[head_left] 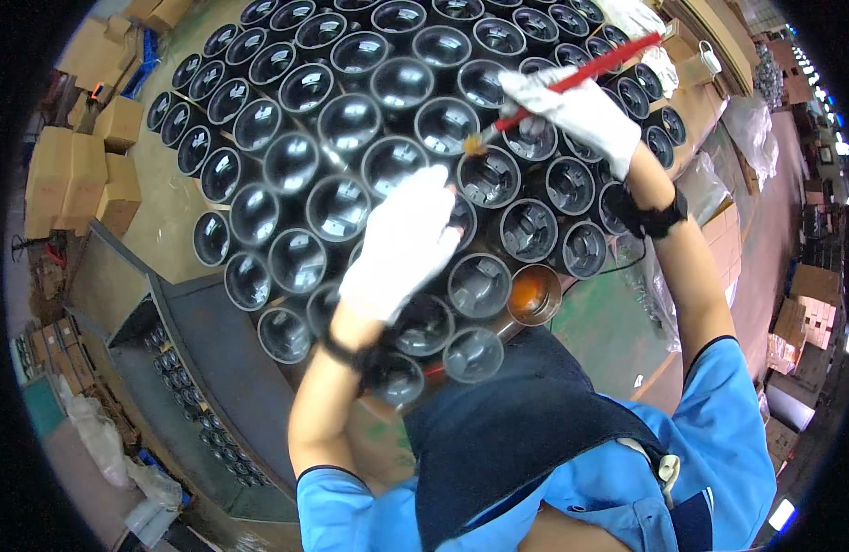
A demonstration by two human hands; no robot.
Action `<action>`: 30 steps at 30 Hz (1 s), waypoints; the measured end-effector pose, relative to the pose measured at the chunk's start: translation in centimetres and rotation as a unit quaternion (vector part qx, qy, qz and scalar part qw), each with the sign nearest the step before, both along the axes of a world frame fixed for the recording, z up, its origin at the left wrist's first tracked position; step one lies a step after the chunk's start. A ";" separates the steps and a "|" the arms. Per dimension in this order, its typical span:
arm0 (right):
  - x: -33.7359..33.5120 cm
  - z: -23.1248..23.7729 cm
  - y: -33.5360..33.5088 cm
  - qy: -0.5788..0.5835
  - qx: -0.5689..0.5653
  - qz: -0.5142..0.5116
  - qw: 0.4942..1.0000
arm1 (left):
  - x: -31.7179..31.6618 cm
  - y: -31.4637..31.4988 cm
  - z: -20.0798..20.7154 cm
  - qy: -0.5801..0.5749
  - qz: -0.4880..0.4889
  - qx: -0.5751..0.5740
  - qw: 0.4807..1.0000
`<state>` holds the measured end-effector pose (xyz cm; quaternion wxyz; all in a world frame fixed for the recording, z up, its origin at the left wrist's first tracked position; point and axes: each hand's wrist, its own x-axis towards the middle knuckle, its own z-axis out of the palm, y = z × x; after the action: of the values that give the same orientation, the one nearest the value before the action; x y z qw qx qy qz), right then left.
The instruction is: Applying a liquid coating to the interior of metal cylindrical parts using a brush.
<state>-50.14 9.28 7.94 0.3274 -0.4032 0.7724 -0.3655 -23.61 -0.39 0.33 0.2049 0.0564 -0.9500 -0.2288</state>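
Observation:
My right hand (579,118), in a white glove, is closed around a paintbrush (601,64) with a long red handle. The yellowish bristles point down-left, over the rim of a black cup-shaped part (489,177). My left hand (401,241), also white-gloved, reaches over the nearer cups with fingers stretched forward and thumb apart. It covers part of a black cup (461,221); whether it touches the rim I cannot tell. Many such round, hollow black cups (340,208) stand packed in rows, mouths up. Close to my body is a metal can (535,294) with orange-brown liquid inside.
Cardboard boxes (70,179) are stacked at the far left. A dark metal surface (217,340) lies left of the cups, with more small black cups (199,405) lower down. White cloth-like items (662,72) and clear plastic sheeting (751,129) are at the right.

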 end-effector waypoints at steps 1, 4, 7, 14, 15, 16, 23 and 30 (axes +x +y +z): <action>-1.3 -0.3 -0.9 -0.012 0.000 -0.011 1.000 | -1.0 -0.4 -0.5 0.013 -0.001 -0.001 1.000; -0.2 -2.2 -4.6 -0.005 0.031 0.033 0.999 | -2.6 -0.8 -1.7 0.032 0.015 -0.012 0.999; 2.0 -4.8 -6.5 0.068 0.072 0.079 0.992 | -2.8 -0.8 -2.6 -0.018 0.032 -0.008 0.999; 4.7 -6.3 -4.5 0.409 -0.017 0.116 0.905 | -2.4 -0.5 -2.9 -0.071 0.039 -0.024 0.996; 4.2 -6.4 -4.9 0.371 -0.004 0.090 0.924 | -2.1 -0.7 -3.1 -0.061 0.033 -0.017 0.997; 3.8 -5.5 -4.8 0.288 0.032 0.029 0.957 | -2.2 -0.6 -3.1 -0.069 0.036 -0.012 0.997; 2.7 -10.1 -6.3 0.049 -0.088 -0.026 0.995 | -2.7 0.0 -2.7 -0.065 0.052 -0.013 0.996; 2.6 -9.8 -4.6 0.529 -0.199 0.165 0.809 | -3.1 -0.1 -3.1 -0.036 0.047 -0.003 0.998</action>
<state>-47.52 4.65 -1.89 -0.1633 -0.7120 0.6584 -0.1817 -26.72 -0.48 -2.72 0.1811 0.1089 -0.9537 -0.2139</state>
